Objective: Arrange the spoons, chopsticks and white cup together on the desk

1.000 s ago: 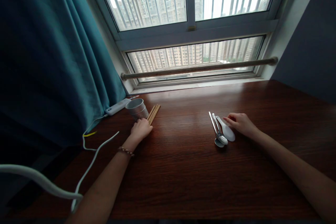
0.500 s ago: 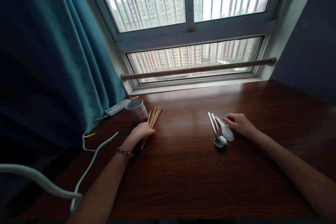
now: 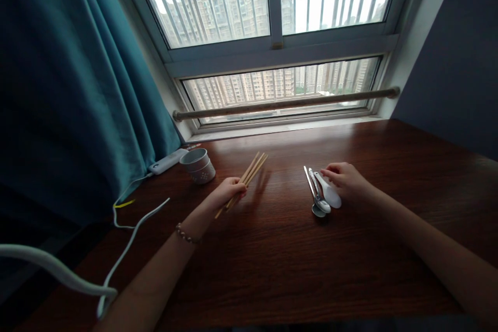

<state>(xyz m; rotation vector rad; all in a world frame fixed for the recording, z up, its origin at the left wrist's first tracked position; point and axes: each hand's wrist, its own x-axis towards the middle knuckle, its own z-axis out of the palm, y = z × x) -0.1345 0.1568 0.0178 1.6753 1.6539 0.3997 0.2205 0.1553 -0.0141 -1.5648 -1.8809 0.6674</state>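
My left hand (image 3: pixel 230 191) is closed around a bundle of several wooden chopsticks (image 3: pixel 254 167), held aslant just above the table, their shadow falling to the right. Left of that hand stands a grey cup (image 3: pixel 199 167), upright, with a dotted pattern low on its side. My right hand (image 3: pixel 343 175) rests on the table with loosely bent fingers, a small gap showing between thumb and forefinger. Its fingertips are at the handle end of a white spoon (image 3: pixel 331 197); whether they touch is unclear. Beside this lie metal spoons (image 3: pixel 322 204), one with a dark round bowl (image 3: pixel 318 211).
A white power strip (image 3: pixel 168 162) lies by the blue curtain (image 3: pixel 128 93) at the back left. White cables (image 3: pixel 132 241) and a yellow tie (image 3: pixel 124 203) run along the left side. Behind the brown table (image 3: pixel 280 264) is a window with a rail (image 3: pixel 288 106).
My left hand has lifted the chopsticks off the table and carried them right, away from the cup. My right hand has edged closer to the white spoon's handle.
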